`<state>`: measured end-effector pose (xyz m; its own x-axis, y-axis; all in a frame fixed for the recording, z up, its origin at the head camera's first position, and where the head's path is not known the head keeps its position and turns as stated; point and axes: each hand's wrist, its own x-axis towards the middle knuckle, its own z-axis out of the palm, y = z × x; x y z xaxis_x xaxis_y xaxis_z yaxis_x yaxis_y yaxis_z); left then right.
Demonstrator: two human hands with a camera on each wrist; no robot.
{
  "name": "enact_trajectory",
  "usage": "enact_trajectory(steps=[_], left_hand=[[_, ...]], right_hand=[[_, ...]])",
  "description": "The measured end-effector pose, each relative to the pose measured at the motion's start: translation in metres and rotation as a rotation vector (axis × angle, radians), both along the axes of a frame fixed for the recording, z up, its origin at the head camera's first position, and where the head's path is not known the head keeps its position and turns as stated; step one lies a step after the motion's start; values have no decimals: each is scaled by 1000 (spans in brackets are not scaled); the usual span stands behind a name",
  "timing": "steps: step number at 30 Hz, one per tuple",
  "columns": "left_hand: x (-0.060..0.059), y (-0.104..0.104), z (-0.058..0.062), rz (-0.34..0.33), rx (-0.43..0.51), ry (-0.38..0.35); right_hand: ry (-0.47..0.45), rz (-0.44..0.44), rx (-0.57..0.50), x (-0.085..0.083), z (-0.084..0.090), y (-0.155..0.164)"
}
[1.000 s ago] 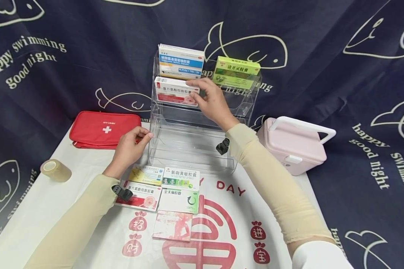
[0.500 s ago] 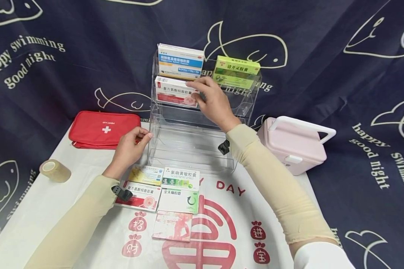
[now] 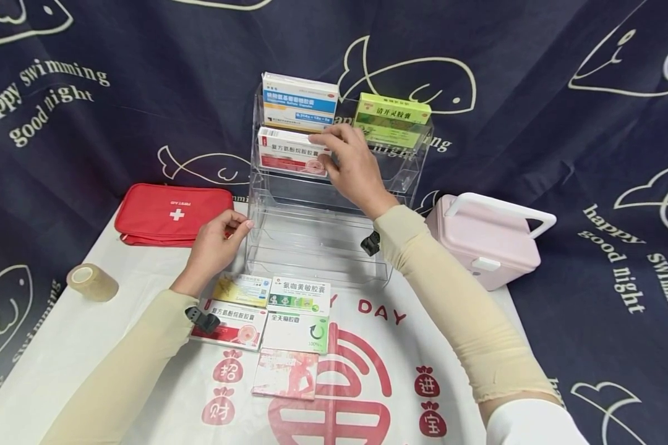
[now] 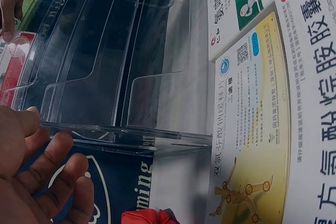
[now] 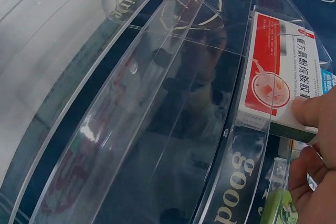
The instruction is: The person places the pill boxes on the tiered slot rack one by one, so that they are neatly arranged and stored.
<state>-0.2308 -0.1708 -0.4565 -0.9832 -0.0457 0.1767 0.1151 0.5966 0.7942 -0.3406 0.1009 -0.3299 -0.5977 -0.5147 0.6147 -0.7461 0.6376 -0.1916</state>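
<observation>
Up on the middle tier of the clear acrylic stepped rack (image 3: 317, 216), the red and white medicine box (image 3: 292, 151) stands on its long edge, and the right hand (image 3: 353, 167) pinches its right end, thumb on the front face and fingers curled over the top. From the right wrist view only the thumb tip and a couple of fingers show at the frame's edge, pressed to that same box (image 5: 278, 82) behind the rack's transparent wall (image 5: 131, 103); the rest of the hand is cut off. The forearm in its beige sleeve rises from the bench (image 3: 61, 346) at a slant, wrist bent forward.

The left hand (image 3: 214, 247) rests against the rack's lower left corner with its fingers loosely curled and touching the clear edge; from the left wrist view the fingers (image 4: 50, 171) lie along the plastic (image 4: 105, 77) without closing round anything. How firmly it presses I cannot tell.

On the top tier stand a blue and white box (image 3: 299, 102) and a green box (image 3: 392, 120), the green one partly hidden by the right hand's fingers. Flat on the bench in front of the rack lie five more cartons (image 3: 267, 324); the left sleeve covers a corner of the nearest red one. A red first-aid pouch (image 3: 172, 213), a roll of clear tape (image 3: 91, 282) and a pink lidded case (image 3: 487, 238) sit further out.
</observation>
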Motion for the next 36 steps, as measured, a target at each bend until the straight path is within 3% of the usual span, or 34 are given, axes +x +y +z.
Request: enact_trajectory(steps=[8, 13, 17, 24, 30, 36], left_hand=[[-1, -1, 0, 4, 4, 5], [-2, 0, 0, -6, 3, 8], [-2, 0, 1, -5, 6, 10], [-1, -1, -1, -11, 11, 16], [-1, 1, -2, -12, 15, 4], [-2, -1, -3, -6, 18, 19]], right_hand=[[12, 19, -83, 9, 2, 3], [43, 98, -195, 28, -3, 12], [-4, 160, -253, 52, -17, 21], [-254, 212, -187, 99, -69, 42], [-479, 95, -12, 130, -120, 61], [-629, 14, 15, 148, -154, 64]])
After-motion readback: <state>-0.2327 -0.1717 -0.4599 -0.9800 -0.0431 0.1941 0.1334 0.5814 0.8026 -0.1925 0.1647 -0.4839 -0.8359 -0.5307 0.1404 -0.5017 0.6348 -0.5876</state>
